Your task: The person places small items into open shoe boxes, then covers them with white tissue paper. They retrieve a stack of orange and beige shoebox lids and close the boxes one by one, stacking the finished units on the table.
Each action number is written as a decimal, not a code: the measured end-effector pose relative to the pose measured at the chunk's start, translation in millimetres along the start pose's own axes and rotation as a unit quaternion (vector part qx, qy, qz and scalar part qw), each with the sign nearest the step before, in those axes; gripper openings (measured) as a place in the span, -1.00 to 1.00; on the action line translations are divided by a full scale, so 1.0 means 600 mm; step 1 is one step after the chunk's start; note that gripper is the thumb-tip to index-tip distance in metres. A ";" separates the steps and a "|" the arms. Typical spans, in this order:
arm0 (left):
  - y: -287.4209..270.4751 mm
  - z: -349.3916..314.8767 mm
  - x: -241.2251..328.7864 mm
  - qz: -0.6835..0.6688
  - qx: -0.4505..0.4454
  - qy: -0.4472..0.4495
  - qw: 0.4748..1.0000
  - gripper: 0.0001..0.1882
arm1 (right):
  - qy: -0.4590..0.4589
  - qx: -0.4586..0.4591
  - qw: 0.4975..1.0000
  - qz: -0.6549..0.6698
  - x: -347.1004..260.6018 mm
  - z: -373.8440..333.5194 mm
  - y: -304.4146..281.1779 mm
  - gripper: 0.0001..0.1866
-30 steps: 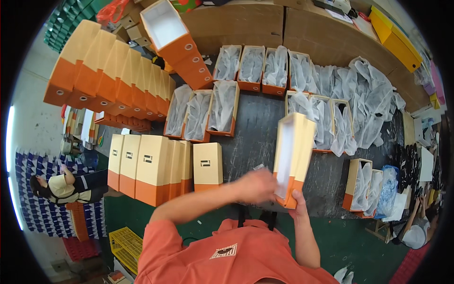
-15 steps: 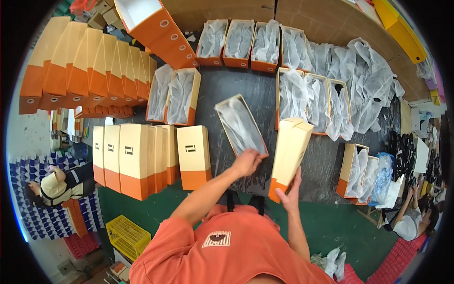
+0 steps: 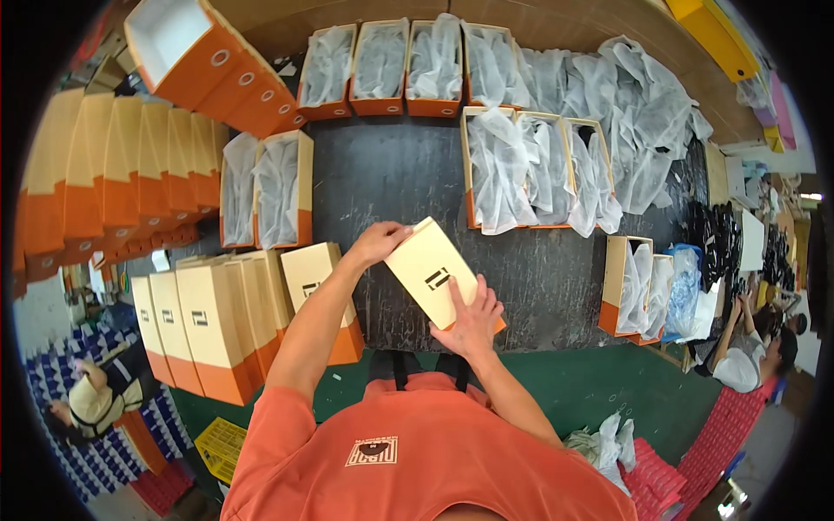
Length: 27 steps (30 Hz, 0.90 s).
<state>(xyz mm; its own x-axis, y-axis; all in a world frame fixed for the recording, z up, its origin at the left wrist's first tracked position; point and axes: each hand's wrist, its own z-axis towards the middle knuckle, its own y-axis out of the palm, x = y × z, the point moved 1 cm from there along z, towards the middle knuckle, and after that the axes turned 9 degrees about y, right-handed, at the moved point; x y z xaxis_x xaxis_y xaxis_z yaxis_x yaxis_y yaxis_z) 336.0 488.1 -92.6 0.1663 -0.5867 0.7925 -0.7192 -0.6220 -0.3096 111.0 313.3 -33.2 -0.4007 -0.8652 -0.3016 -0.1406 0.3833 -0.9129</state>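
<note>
A shoebox (image 3: pixel 427 271) with a cream lid and a dark printed mark lies slanted on the dark table in front of me; its lid covers the contents. At its far left corner, my left hand (image 3: pixel 380 243) grips the lid's edge with bent fingers. My right hand (image 3: pixel 474 321) spans the near end, with the index finger stretched over the lid and the other fingers by the right edge. Just left of it stands a lidded cream and orange shoebox (image 3: pixel 314 271), beside a row of similar closed boxes (image 3: pixel 204 321).
Open shoeboxes with white tissue (image 3: pixel 380 61) line the back, and more (image 3: pixel 498 165) stand at the right. Loose tissue (image 3: pixel 651 113) heaps at the far right. Stacked boxes (image 3: pixel 122 165) fill the left. A yellow crate (image 3: pixel 221 447) sits on the green floor. Other people (image 3: pixel 754 352) are off to the sides.
The lid my right hand held upright now covers the tissue-filled box. My left hand moved from the box's near end to its far left corner. The view shifted, moving the surroundings leftward.
</note>
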 end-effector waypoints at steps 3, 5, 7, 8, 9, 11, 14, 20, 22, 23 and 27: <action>0.003 0.020 -0.017 -0.025 -0.006 0.016 1.000 -0.53 | -0.003 0.015 1.000 0.008 -0.002 -0.001 -0.002 0.07; -0.034 0.071 0.029 0.144 -0.036 0.047 0.988 -0.28 | -0.036 0.077 0.994 0.067 0.019 -0.008 0.007 0.07; 0.008 0.121 0.122 0.023 0.123 0.079 0.989 -0.08 | -0.083 0.109 0.965 0.223 0.043 -0.035 -0.023 0.19; 0.052 0.155 0.135 -0.020 0.146 0.063 0.987 -0.06 | -0.084 0.091 0.943 0.308 0.059 -0.053 -0.042 0.23; 0.087 0.187 0.140 -0.061 0.170 0.047 0.982 -0.03 | -0.086 0.071 0.913 0.393 0.076 -0.059 -0.059 0.27; 0.145 0.185 0.163 0.050 0.082 0.080 0.992 -0.07 | -0.005 0.112 0.920 0.376 0.130 -0.013 -0.096 0.29; 0.224 0.118 0.154 0.082 0.168 0.099 0.977 -0.14 | 0.133 0.125 0.905 0.385 0.205 0.063 -0.079 0.24; 0.232 0.029 0.086 -0.165 0.276 0.067 0.944 -0.46 | 0.113 0.074 0.991 0.022 0.179 -0.058 -0.023 0.19; 0.165 0.075 0.171 0.125 0.373 0.225 0.891 -0.55 | 0.122 0.067 0.990 -0.013 0.199 -0.101 0.001 0.21; 0.152 0.097 0.196 0.176 0.331 0.232 0.898 -0.58 | 0.103 0.074 0.992 -0.012 0.196 -0.089 -0.002 0.20; 0.176 0.146 0.258 0.310 0.013 0.025 0.950 -0.52 | 0.086 0.057 0.995 0.008 0.119 0.090 -0.063 0.11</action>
<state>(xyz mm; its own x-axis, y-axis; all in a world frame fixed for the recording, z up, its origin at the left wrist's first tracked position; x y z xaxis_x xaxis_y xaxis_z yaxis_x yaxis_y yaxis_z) 345.2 286.2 -48.6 -0.3169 -0.8194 0.4776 -0.6521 -0.1775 -0.7371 136.8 219.8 -34.9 -0.5528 -0.7870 -0.2737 -0.0336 0.3493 -0.9364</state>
